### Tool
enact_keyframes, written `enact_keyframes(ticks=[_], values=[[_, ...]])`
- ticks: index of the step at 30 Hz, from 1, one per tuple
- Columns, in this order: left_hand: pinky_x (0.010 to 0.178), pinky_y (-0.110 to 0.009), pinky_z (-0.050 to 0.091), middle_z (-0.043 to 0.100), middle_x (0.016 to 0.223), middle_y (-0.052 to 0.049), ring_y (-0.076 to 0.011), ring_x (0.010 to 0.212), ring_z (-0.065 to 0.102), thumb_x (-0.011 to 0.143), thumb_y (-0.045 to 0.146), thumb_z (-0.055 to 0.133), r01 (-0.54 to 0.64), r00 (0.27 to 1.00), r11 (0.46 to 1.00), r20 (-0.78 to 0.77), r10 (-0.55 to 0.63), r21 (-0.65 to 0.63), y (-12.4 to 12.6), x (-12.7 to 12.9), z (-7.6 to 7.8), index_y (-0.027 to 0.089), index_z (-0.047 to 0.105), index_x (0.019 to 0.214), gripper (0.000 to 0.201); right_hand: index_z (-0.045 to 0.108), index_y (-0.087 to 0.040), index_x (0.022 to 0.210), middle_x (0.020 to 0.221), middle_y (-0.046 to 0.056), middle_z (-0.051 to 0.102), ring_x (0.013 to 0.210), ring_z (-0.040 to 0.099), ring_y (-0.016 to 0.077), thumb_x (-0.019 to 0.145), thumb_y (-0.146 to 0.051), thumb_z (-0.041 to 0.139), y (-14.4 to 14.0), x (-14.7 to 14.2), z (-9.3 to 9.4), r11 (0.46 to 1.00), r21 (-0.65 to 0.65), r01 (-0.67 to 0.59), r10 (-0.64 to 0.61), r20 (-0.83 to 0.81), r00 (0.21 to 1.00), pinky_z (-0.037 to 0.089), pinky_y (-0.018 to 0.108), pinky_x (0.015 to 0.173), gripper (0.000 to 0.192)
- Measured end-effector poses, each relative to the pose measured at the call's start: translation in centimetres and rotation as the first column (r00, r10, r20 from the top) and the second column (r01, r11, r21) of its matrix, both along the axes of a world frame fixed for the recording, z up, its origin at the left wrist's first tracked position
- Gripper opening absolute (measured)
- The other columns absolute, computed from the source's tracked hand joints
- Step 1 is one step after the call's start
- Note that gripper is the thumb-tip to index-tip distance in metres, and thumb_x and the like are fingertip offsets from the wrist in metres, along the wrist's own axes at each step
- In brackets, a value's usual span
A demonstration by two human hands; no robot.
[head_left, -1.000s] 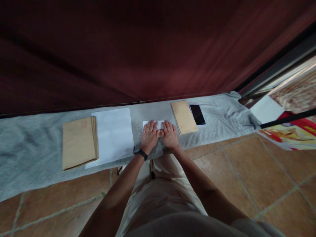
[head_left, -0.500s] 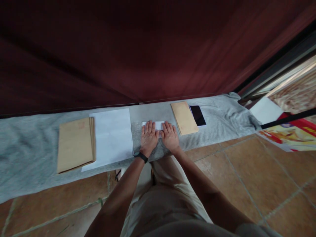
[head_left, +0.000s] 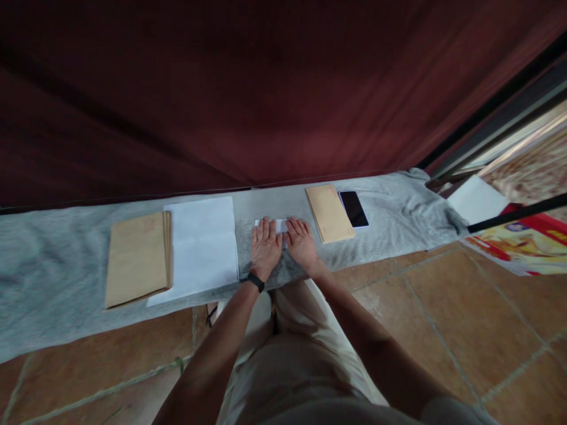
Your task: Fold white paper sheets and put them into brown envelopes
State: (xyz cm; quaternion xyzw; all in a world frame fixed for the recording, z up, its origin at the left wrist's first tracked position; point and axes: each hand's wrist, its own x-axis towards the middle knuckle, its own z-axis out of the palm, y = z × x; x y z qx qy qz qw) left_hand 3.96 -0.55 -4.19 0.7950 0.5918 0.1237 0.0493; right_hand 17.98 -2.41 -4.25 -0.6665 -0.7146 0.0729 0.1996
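Left of centre: brown envelope stack (head_left: pixel 137 258) and white sheets (head_left: pixel 201 248), laid on grey cloth (head_left: pixel 53 277) | centre: folded white paper (head_left: pixel 277 224), pressed flat under left hand (head_left: pixel 264 251) and right hand (head_left: pixel 302 245), fingers spread, grasping nothing | judged light, limp, creasable; best lifted by an edge | right: brown envelope (head_left: pixel 330 212), phone (head_left: pixel 353 208).

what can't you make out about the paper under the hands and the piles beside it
Head view only:
- White paper: mostly covered by the left hand and right hand; its folds and full shape are hidden.
- Brown envelope stack: too small to count; the red mark on top is unreadable.
- Phone: screen dark.
- White sheets: any print is too faint to tell.
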Motion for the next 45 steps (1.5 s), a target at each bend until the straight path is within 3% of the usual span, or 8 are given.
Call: enact_keyframes(ticks=[4,10,17,24,31,38,42,45], values=[[0.128,-0.05,0.017,0.03,0.168,-0.012,-0.0281,0.158,0.022,0.105,0.036,0.034,0.003,1.0,1.0,0.0,-0.003,0.018,-0.1,-0.1,-0.1,0.018,0.04,0.158,0.056,0.049,-0.011,0.152,0.16,0.014,0.045,0.149,0.039,0.0285,0.107,-0.034,0.04,-0.3,-0.1,-0.5,1.0,0.001,0.012,-0.012,0.007,1.0,0.025,0.048,0.124,0.051],[0.129,-0.048,0.016,0.029,0.167,-0.018,-0.0281,0.158,0.021,0.105,0.034,0.031,-0.049,0.998,0.999,0.027,0.049,0.017,-0.1,0.0,-0.6,0.005,0.036,0.157,0.06,0.043,-0.008,0.155,0.161,0.016,0.042,0.151,0.036,0.0284,0.107,-0.034,0.04,-1.4,0.5,-0.8,0.999,0.013,0.048,-0.048,0.023,0.999,0.024,0.047,0.124,0.055],[0.128,-0.05,0.018,0.032,0.165,-0.021,-0.0298,0.157,0.024,0.104,0.033,0.033,-0.069,0.997,0.997,0.031,0.069,0.018,0.0,0.0,-0.1,0.003,0.037,0.156,0.06,0.043,-0.008,0.155,0.161,0.014,0.042,0.151,0.036,0.0289,0.107,-0.034,0.038,-1.8,0.9,-0.6,0.998,0.015,0.059,-0.059,0.023,0.998,0.024,0.047,0.124,0.055],[0.129,-0.048,0.02,0.036,0.165,-0.012,-0.0261,0.156,0.026,0.105,0.031,0.032,0.162,0.986,0.987,0.049,-0.161,-0.014,-1.2,0.4,0.3,0.012,0.042,0.155,0.055,0.044,-0.007,0.154,0.161,0.015,0.043,0.15,0.037,0.0295,0.106,-0.033,0.039,-1.8,0.8,-0.6,0.998,0.013,0.057,-0.058,0.022,0.998,0.023,0.048,0.124,0.055],[0.128,-0.047,0.02,0.035,0.165,-0.016,-0.0263,0.157,0.025,0.104,0.035,0.034,0.104,0.994,0.994,0.028,-0.103,-0.018,-1.8,-0.3,0.2,0.007,0.036,0.157,0.06,0.049,-0.009,0.151,0.157,0.015,0.049,0.144,0.042,0.0291,0.105,-0.03,0.041,-1.7,0.9,-0.1,0.997,0.023,0.074,-0.074,-0.013,0.997,0.028,0.046,0.121,0.051],[0.128,-0.049,0.022,0.031,0.166,-0.018,-0.0282,0.157,0.024,0.104,0.04,0.034,0.059,0.998,0.998,0.015,-0.059,0.0,-2.2,-0.6,0.2,0.005,0.035,0.158,0.064,0.059,-0.012,0.14,0.135,0.016,0.065,0.12,0.059,0.0286,0.099,-0.023,0.046,-1.3,1.2,1.8,0.978,-0.054,0.202,-0.205,-0.047,0.978,0.043,0.039,0.105,0.044],[0.128,-0.049,0.021,0.033,0.165,-0.018,-0.0277,0.157,0.023,0.104,0.04,0.035,0.055,0.998,0.998,0.034,-0.055,-0.001,-2.2,-0.5,0.2,0.005,0.036,0.157,0.063,0.063,-0.013,0.13,0.116,0.017,0.071,0.105,0.067,0.0275,0.1,-0.025,0.045,-0.6,0.8,2.5,0.949,-0.171,0.266,-0.281,-0.071,0.957,0.049,0.035,0.092,0.037],[0.128,-0.05,0.02,0.034,0.165,-0.019,-0.0282,0.157,0.023,0.104,0.039,0.035,0.059,0.997,0.998,0.055,-0.059,0.001,-2.2,-0.5,0.3,0.004,0.037,0.157,0.063,0.066,-0.015,0.125,0.113,0.015,0.074,0.102,0.07,0.0269,0.1,-0.027,0.048,0.1,0.8,2.8,0.918,-0.254,0.304,-0.343,-0.125,0.931,0.051,0.033,0.088,0.033]])
